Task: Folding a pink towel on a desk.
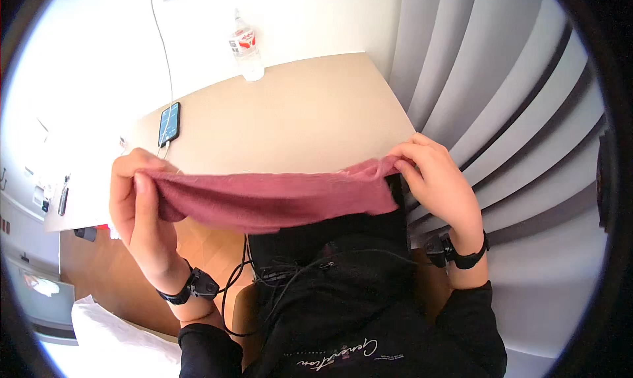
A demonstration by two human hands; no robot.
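A dusty-pink cloth (277,197) hangs stretched sideways between my two hands, above my lap and near the front edge of the table. Its upper edge runs nearly straight, and the lower part droops in soft folds. My left hand (141,200) pinches one end between thumb and fingers. At the opposite end, my right hand (432,172) grips a bunched corner with thumb and fingertips. Both wrists wear black straps with small devices, and a black cable (232,299) trails from the left one across my body.
On the pale table (301,116) lies a phone (169,124) with a white charging cable (165,51) running up to a wall socket. A clear plastic bottle (248,56) stands by the wall. Grey curtains (460,81) hang close on the right. White bedding or cloth (118,336) is at lower left.
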